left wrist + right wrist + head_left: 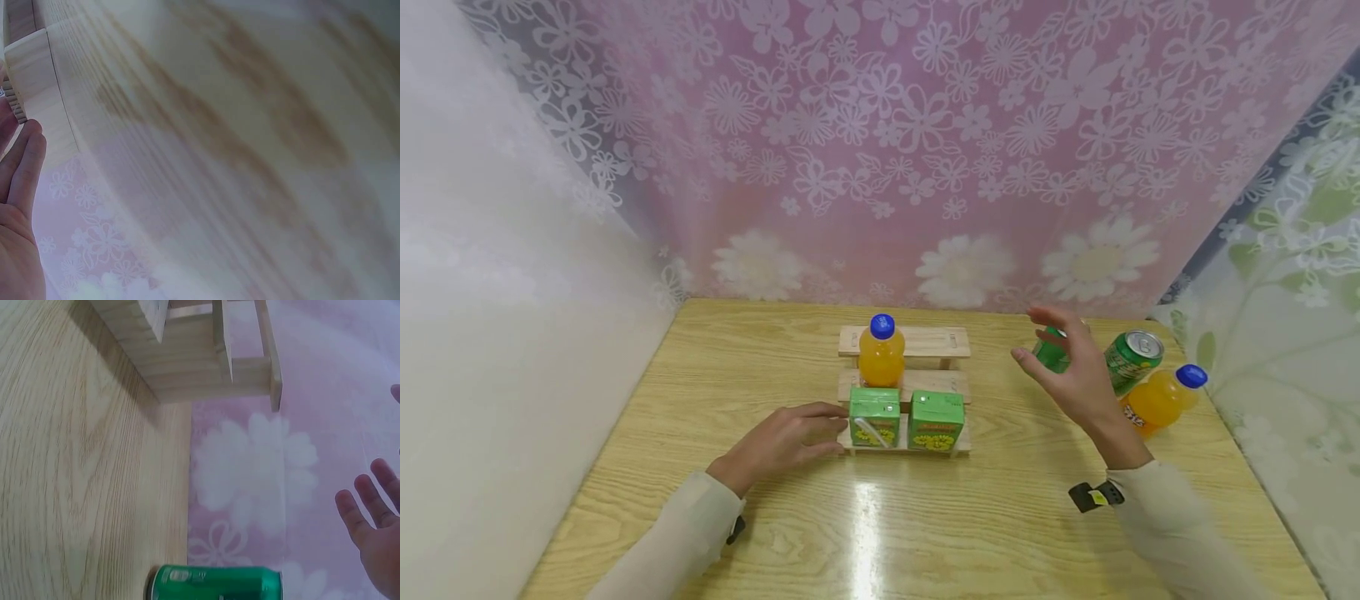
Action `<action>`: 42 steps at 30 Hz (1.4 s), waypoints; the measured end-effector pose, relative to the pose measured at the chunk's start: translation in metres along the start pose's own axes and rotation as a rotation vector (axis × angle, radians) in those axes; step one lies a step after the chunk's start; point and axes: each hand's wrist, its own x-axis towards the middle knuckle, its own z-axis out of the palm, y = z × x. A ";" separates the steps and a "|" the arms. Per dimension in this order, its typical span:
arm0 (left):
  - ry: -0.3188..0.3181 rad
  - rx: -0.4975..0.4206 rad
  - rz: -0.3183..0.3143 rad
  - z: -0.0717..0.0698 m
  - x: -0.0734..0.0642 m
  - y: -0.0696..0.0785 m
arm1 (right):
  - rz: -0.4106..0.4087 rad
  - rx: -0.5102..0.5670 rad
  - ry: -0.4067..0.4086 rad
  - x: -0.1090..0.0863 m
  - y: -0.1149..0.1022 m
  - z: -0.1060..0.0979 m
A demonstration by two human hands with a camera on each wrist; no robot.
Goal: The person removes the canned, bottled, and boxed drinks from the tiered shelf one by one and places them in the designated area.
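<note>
My left hand (785, 442) reaches to the left end of a stepped wooden rack (936, 381), its fingertips right at the lowest step beside a green juice box (874, 421) with a straw on its front. In the left wrist view, its fingers (28, 165) extend along the pale wood. A second green juice box (935, 423) stands to the right on that step, and an orange drink bottle (882, 354) with a blue cap is on the step behind. My right hand (1075, 375) is raised with spread fingers, holding nothing, and partly hides a green can (1051, 355).
Right of the right hand stand another green can (1133, 360) and an orange drink bottle (1161, 402), which looks tilted. They are on the wood-grain table (760, 350). A flowered pink curtain (880, 167) hangs behind, and a white wall (527, 250) is at left.
</note>
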 end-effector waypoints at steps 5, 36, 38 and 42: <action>0.008 0.002 0.008 0.000 0.000 0.000 | -0.011 0.029 -0.031 0.004 -0.008 0.013; -0.019 0.006 -0.014 -0.001 0.000 -0.001 | -0.033 0.247 -0.227 0.023 -0.053 0.080; -0.021 0.006 -0.014 -0.001 0.000 -0.001 | -0.027 0.248 -0.241 0.024 -0.056 0.083; -0.018 0.008 -0.008 -0.002 0.000 -0.001 | -0.017 0.256 -0.276 0.027 -0.062 0.089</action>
